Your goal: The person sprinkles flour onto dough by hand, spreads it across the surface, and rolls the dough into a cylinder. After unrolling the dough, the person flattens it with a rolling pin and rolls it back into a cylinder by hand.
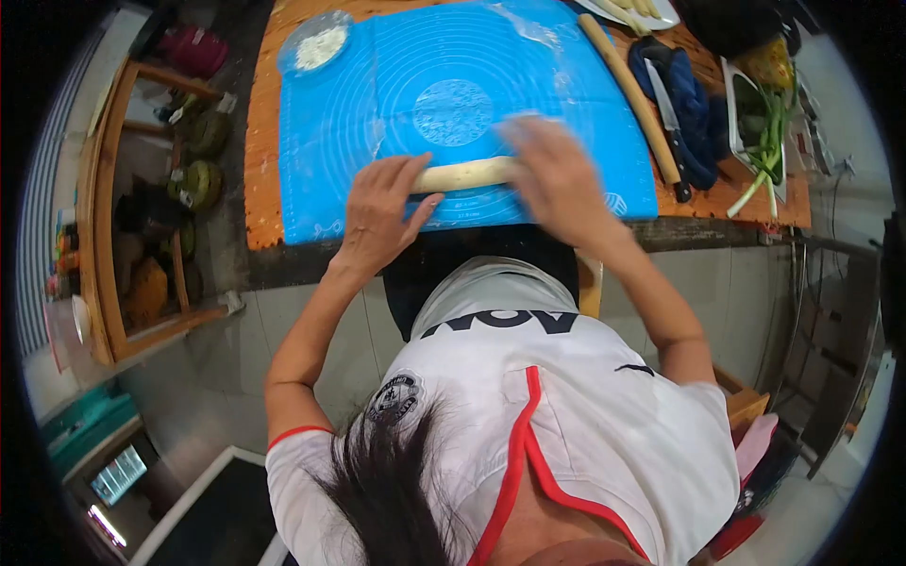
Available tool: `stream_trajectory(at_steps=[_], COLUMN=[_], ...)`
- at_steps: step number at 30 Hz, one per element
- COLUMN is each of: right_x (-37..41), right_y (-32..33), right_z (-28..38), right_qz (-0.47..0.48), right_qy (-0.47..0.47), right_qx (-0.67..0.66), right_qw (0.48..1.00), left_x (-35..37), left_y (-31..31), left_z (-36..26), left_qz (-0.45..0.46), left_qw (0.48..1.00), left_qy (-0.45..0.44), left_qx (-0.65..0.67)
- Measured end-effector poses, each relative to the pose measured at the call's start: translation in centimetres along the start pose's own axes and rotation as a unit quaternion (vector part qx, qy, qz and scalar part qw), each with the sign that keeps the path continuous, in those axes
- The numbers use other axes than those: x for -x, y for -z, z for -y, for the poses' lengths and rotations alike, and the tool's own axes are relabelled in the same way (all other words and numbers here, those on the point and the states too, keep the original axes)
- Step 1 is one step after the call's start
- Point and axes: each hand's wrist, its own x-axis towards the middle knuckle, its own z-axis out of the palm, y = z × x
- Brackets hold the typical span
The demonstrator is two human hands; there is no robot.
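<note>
A pale roll of dough (464, 175) lies crosswise near the front edge of the blue mat (330, 123), which has white printed rings. My left hand (379, 203) holds the roll's left end, thumb on the near side and fingers on the far side. At the other end is my right hand (549, 174), blurred by motion, its palm side against the dough; its fingers are smeared. White powder is spread in a round patch on the mat beyond the roll. A clear bowl of white flour (319, 43) stands at the mat's far left corner.
Along the mat's right side lies a wooden rolling pin (630, 94). Beside it are a knife (662, 94) on a dark blue cloth (696, 123) and green onions (769, 151). A white plate (661, 13) with pale pieces is at the far right. Orange wood (264, 141) shows at the left edge.
</note>
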Motion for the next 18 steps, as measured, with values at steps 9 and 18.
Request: stream_trajectory(at_steps=[9, 18], right_x=[-0.6, 2.3], right_y=[-3.4, 3.8], right_z=[3.2, -6.9], right_qz=[0.146, 0.084], right_qy=[0.037, -0.184], right_qx=[-0.033, 0.025], right_qw=[0.988, 0.979], left_x=[0.1, 0.6], left_y=[0.3, 0.3], left_z=[0.5, 1.0], left_qz=[-0.016, -0.007], left_qw=[0.994, 0.999], left_qy=[0.068, 0.02], left_qx=[0.088, 0.024])
